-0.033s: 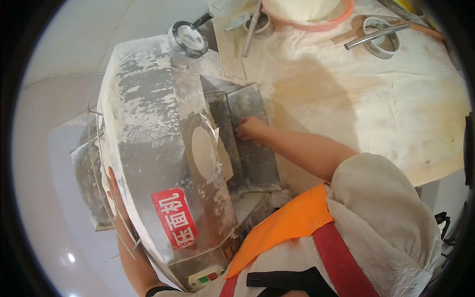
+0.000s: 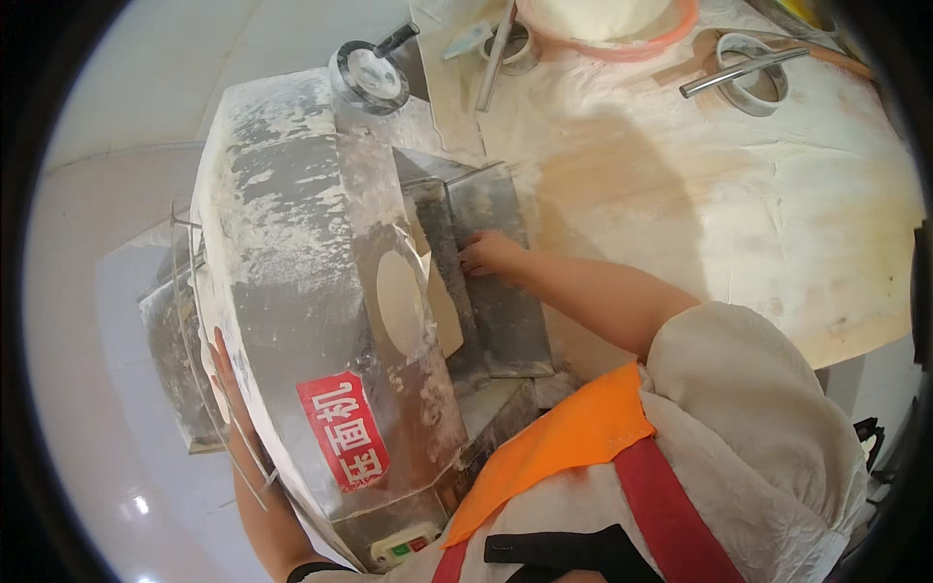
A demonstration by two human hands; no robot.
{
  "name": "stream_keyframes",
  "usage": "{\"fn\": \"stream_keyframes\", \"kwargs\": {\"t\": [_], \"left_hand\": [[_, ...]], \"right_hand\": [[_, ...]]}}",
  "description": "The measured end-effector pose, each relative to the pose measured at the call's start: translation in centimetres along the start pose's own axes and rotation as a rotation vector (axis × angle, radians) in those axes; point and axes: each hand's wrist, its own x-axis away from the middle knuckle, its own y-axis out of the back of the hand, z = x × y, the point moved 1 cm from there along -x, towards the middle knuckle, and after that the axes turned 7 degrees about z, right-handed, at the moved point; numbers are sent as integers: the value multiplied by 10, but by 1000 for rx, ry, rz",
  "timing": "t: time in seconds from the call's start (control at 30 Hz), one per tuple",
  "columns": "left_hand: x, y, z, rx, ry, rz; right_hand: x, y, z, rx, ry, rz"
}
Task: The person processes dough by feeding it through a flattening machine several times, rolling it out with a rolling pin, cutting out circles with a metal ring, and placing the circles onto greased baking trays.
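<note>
A flour-dusted metal dough sheeter point(image 2: 292, 219) stands in front of me, with a red label on its cover. From its right side a pale dough sheet point(image 2: 444, 316) hangs out over a dark metal tray point(image 2: 510, 330). Above that tray my right hand point(image 2: 491, 254) has its fingers bent together close to the sheeter's outlet; whether they hold anything is hidden. My left hand point(image 2: 224, 379) reaches along the sheeter's left side behind a thin wire rack, fingers stretched out. It lies against or close to the pale left edge, and its contact cannot be made out.
A round handwheel point(image 2: 372, 78) sits atop the sheeter; green and red buttons point(image 2: 406, 547) are at its near end. On the floury table point(image 2: 777, 223) to the right are a pink-rimmed basin point(image 2: 622, 53), a ring-shaped holder point(image 2: 727, 95) with a metal rod point(image 2: 743, 72) across it, and another rod point(image 2: 496, 58).
The dough sheet sticks out slightly further on the sheeter's right side. My right hand has shifted slightly left; my left hand stays nearly in place.
</note>
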Motion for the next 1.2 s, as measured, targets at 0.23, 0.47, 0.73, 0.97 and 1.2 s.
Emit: {"fn": "stream_keyframes", "kwargs": {"t": [0.23,0.47,0.73,0.97,1.2], "left_hand": [[5,-4,-9,198,-2,53],[24,19,-34,758,-25,189],[131,88,-117,615,40,-364],[176,-7,-293,547,-143,-133],[172,-341,-344,504,26,167]], "right_hand": [[13,-31,41,-223,10,-16],[37,-17,47,351,-56,-364],[93,16,28,489,7,-461],[177,82,44,543,21,-501],[263,118,29,643,52,-477]]}}
